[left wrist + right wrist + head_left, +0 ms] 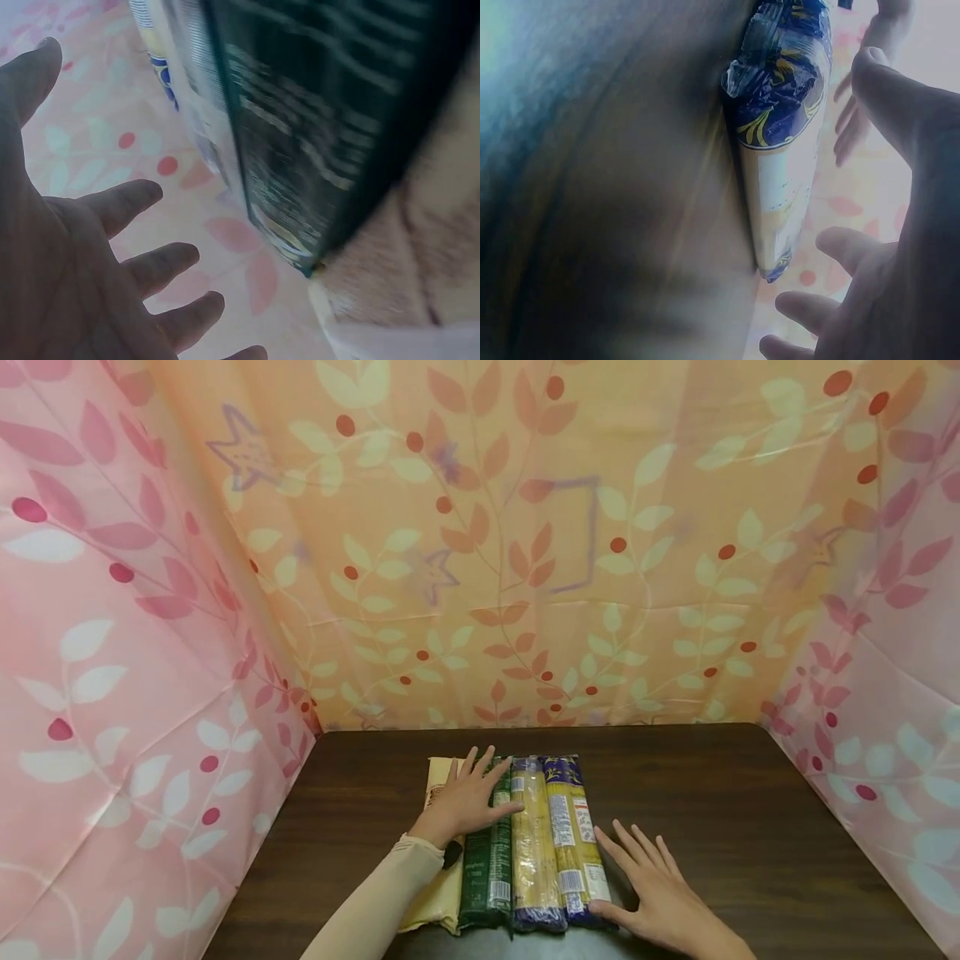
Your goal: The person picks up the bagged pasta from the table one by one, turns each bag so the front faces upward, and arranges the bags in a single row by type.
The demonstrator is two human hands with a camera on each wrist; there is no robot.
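Note:
Several long packs of spaghetti lie side by side in the head view. From left to right they are a cream pack point(435, 902), a green pack point(483, 885), a clear pack with yellow pasta point(536, 860) and a purple-and-yellow pack point(562, 814). Over the cream and green packs spreads my left hand point(463, 803), fingers straight; contact is unclear. The left wrist view shows that palm point(82, 277) apart from the green pack point(307, 112). My right hand point(656, 889), fingers spread, is beside the purple-and-yellow pack's right edge, its thumb close to the lower end.
The packs lie on a dark brown wooden table point(345, 827). An orange leaf-patterned curtain point(495, 527) stands behind it, with a pink curtain point(150, 693) at the left and another pink curtain point(885, 677) at the right.

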